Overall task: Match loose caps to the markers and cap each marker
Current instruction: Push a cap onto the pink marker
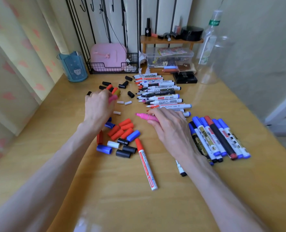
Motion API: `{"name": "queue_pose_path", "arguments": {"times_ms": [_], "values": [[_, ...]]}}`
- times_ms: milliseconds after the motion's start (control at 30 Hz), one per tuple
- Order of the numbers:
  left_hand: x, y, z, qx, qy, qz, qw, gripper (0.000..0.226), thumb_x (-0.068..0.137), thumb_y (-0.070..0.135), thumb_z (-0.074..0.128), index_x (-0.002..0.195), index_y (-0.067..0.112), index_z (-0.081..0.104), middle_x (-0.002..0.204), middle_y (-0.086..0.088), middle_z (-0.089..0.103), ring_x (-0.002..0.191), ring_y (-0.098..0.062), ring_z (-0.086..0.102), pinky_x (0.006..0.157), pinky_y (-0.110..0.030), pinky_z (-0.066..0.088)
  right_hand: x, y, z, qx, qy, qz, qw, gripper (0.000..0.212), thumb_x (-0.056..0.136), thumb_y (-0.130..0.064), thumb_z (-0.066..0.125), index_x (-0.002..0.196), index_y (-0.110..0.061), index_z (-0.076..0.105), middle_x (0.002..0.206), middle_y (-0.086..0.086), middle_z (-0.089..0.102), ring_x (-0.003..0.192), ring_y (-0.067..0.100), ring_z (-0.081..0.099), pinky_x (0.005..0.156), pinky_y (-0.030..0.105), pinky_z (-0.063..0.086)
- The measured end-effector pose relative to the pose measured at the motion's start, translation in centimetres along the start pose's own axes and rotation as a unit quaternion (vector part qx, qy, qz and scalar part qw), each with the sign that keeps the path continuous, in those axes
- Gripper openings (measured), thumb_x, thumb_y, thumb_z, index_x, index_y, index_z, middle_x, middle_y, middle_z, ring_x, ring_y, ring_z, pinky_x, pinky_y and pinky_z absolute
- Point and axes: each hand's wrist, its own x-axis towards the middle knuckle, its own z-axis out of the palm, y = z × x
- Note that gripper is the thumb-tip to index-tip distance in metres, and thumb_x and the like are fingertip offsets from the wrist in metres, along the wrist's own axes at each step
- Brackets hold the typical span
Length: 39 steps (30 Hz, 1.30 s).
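Caps (122, 129) beside markers (160, 92), bottle (207, 46) behind.

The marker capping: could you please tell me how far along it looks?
Done: capped markers lie at the right, plus one red-capped marker. In hand: the right hand holds an uncapped pink marker; the left hand grips a pink cap. Left: a row of uncapped markers and loose caps.
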Motion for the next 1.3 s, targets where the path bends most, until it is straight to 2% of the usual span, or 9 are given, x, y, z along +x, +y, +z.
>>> {"name": "queue_pose_path", "arguments": {"times_ms": [100,200,433,600,700,800,1000,1167,1300], "values": [[-2.5,0.1,-3.0,-0.177,-0.016,0.079,0.981,0.019,0.095,0.022,0.074,0.110,0.014,0.067,0.101,0.002,0.068,0.095,-0.018,0.061,0.080,-0.037,0.051,-0.1,0.4,0.0,0.051,0.007,0.035,0.998,0.018,0.103,-0.035,0.063,0.116,-0.023,0.065,0.098,-0.007,0.064,0.082,0.018,0.059,0.067,0.042,0.051],[-5.6,0.5,-5.4,-0.261,-0.068,0.099,0.958,0.021,0.093,0.016,0.077,0.111,0.018,0.067,0.103,0.011,0.071,0.092,-0.008,0.068,0.076,-0.032,0.056,-0.2,0.4,0.2,0.149,0.020,0.055,0.987,0.017,0.100,-0.037,0.068,0.113,-0.026,0.070,0.097,-0.010,0.067,0.083,0.017,0.061,0.068,0.043,0.053],[-9.2,0.5,-5.8,-0.320,-0.108,0.097,0.936,0.020,0.093,0.017,0.078,0.108,0.026,0.069,0.099,0.015,0.072,0.083,-0.016,0.066,0.070,-0.037,0.051,-0.3,-0.6,0.1,0.186,0.021,0.036,0.982,0.027,0.090,-0.030,0.078,0.114,-0.019,0.079,0.100,-0.007,0.071,0.092,0.016,0.066,0.079,0.040,0.054],[-10.1,1.3,-5.7,-0.336,-0.123,0.105,0.928,0.018,0.093,0.019,0.077,0.107,0.027,0.070,0.095,0.017,0.072,0.081,-0.006,0.063,0.066,-0.016,0.039,-0.5,-0.6,0.0,0.183,-0.005,0.012,0.983,0.028,0.091,-0.034,0.076,0.117,-0.023,0.079,0.099,-0.008,0.069,0.092,0.015,0.064,0.077,0.041,0.054],[-10.3,1.6,-5.9,-0.331,-0.118,0.113,0.929,0.024,0.094,0.022,0.076,0.118,0.021,0.074,0.100,0.018,0.072,0.087,-0.001,0.064,0.072,-0.010,0.043,-0.6,-0.8,0.1,0.177,-0.031,-0.010,0.984,0.030,0.093,-0.036,0.075,0.120,-0.024,0.077,0.099,-0.012,0.066,0.092,0.014,0.062,0.074,0.042,0.054],[-10.6,1.6,-6.0,-0.299,-0.110,0.127,0.939,0.034,0.094,0.037,0.068,0.125,0.022,0.073,0.101,0.016,0.072,0.090,-0.002,0.065,0.076,-0.010,0.044,-0.9,-0.7,0.1,0.177,-0.039,-0.009,0.983,0.031,0.094,-0.033,0.075,0.124,-0.024,0.074,0.103,-0.011,0.065,0.094,0.015,0.064,0.075,0.044,0.055],[-11.1,1.7,-5.5,-0.272,-0.095,0.167,0.943,0.029,0.099,0.033,0.067,0.123,0.018,0.072,0.089,0.015,0.069,0.074,-0.009,0.066,0.068,-0.010,0.042,-1.5,-0.7,0.4,0.165,-0.022,-0.009,0.986,0.029,0.097,-0.040,0.068,0.120,-0.025,0.075,0.100,-0.011,0.068,0.085,0.018,0.065,0.070,0.044,0.055],[-11.1,2.1,-5.1,-0.267,-0.087,0.182,0.942,0.028,0.099,0.035,0.065,0.122,0.019,0.073,0.091,0.025,0.060,0.074,-0.011,0.059,0.070,-0.036,0.053,-1.7,-1.2,0.4,0.148,-0.017,-0.024,0.989,0.028,0.097,-0.036,0.069,0.121,-0.024,0.076,0.096,-0.010,0.070,0.075,0.024,0.062,0.067,0.044,0.053],[-11.3,2.4,-5.1,-0.273,-0.076,0.192,0.940,0.029,0.099,0.033,0.065,0.122,0.018,0.074,0.093,0.031,0.057,0.077,-0.002,0.056,0.071,-0.033,0.053,-1.9,-1.1,0.5,0.147,-0.008,-0.029,0.989,0.027,0.096,-0.035,0.070,0.119,-0.022,0.077,0.096,-0.009,0.071,0.076,0.027,0.064,0.069,0.045,0.053]]}}
